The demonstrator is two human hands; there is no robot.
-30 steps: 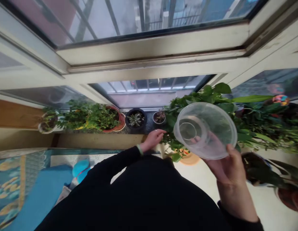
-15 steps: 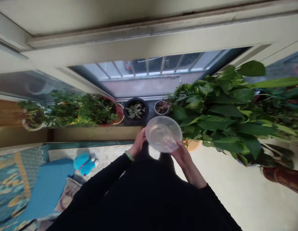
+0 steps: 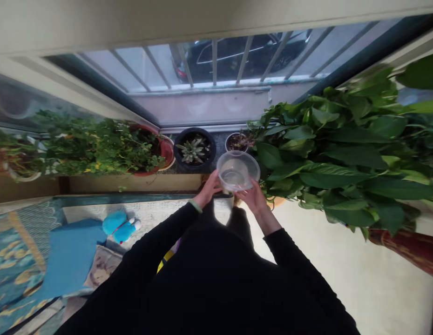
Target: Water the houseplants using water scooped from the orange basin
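A clear round plastic bowl (image 3: 238,171) is held between my two hands in front of the windowsill. My left hand (image 3: 210,188) grips its left side, and my right hand (image 3: 253,195) has its fingers around the right side and lower edge. Whether water is inside, I cannot tell. Just beyond the bowl, a small white pot (image 3: 236,142) with a reddish plant stands on the sill. To its left is a dark round pot (image 3: 179,158) with a pale rosette succulent.
Leafy green plants (image 3: 342,144) crowd the right side. More potted plants (image 3: 108,146) line the sill on the left, beside a red pot (image 3: 166,151). A barred window (image 3: 209,104) lies ahead. At lower left are a blue plush toy (image 3: 120,226) and a blue cushion (image 3: 75,256).
Both hands have moved the bowl forward, towards the sill and the small white pot. My view has shifted closer to the window, showing more of the outside.
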